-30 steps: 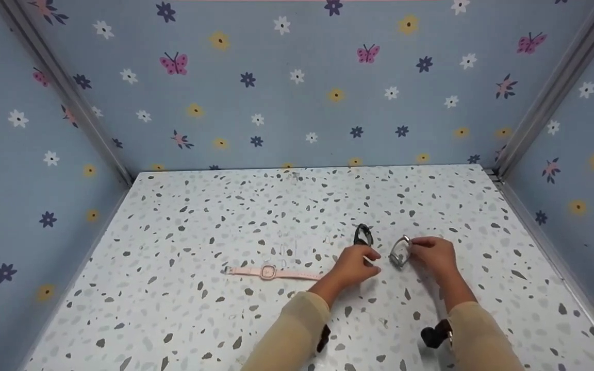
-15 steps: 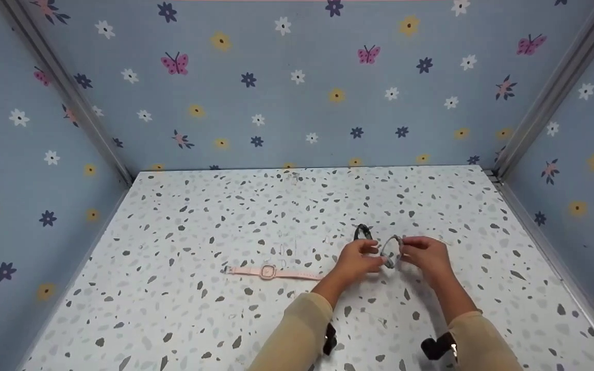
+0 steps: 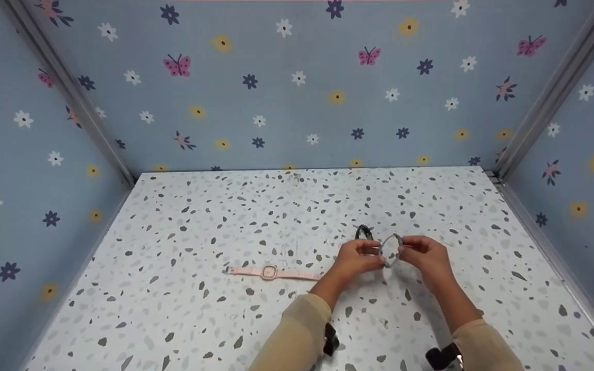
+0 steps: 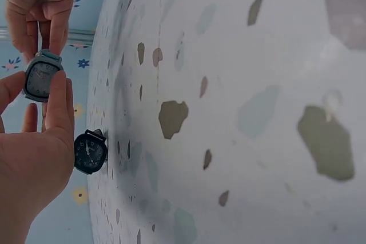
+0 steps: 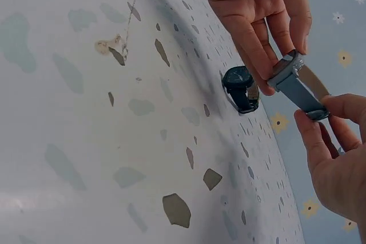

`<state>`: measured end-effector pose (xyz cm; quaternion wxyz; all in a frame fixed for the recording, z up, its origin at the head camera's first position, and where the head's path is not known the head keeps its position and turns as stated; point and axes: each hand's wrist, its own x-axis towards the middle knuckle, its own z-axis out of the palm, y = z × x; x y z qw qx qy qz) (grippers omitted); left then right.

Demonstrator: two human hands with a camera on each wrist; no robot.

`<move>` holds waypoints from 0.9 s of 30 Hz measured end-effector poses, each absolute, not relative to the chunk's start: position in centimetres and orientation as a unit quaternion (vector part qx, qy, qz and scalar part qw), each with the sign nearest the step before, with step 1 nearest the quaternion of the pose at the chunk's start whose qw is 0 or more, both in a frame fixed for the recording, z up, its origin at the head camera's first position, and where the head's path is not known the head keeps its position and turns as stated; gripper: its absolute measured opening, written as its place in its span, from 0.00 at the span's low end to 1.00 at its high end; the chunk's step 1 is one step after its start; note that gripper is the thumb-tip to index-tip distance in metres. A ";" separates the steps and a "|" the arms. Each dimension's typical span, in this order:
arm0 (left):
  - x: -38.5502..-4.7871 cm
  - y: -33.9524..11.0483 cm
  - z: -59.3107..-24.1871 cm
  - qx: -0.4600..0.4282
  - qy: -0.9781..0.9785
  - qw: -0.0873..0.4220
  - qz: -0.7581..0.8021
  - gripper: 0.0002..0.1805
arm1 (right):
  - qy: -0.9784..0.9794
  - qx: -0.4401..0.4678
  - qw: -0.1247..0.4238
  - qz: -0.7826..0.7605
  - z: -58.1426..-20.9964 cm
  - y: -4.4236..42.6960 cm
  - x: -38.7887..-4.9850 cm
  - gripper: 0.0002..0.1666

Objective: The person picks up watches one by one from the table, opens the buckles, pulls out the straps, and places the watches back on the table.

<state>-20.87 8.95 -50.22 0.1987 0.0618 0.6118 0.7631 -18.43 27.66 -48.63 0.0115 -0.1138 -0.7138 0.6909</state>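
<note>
Between my two hands, held off the table, is a grey-green wristwatch (image 4: 41, 78) with its strap bent into a loop. My left hand (image 3: 355, 258) pinches the watch's case by its edges. At the far side of the loop, my right hand (image 3: 427, 256) pinches the strap near the buckle, as the right wrist view shows. A black wristwatch (image 5: 238, 79), also closed in a loop, stands on the table just behind my left hand, which partly covers it in the head view. Left of my hands lies a pink wristwatch (image 3: 269, 272), stretched flat.
The white speckled table (image 3: 199, 319) runs back to a blue wall (image 3: 297, 103) patterned with flowers and butterflies. Side walls with metal corner posts close it in on both sides. My left forearm hides the pink strap's right end.
My left hand has come up to the grey-green watch and taken hold of its case. My right hand has shifted slightly left with the watch. The black and pink watches stay put.
</note>
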 end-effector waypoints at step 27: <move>-21.1 5.2 -48.6 0.168 0.680 0.128 0.702 0.21 | -0.850 0.045 0.068 0.520 -47.7 25.7 -17.0 0.15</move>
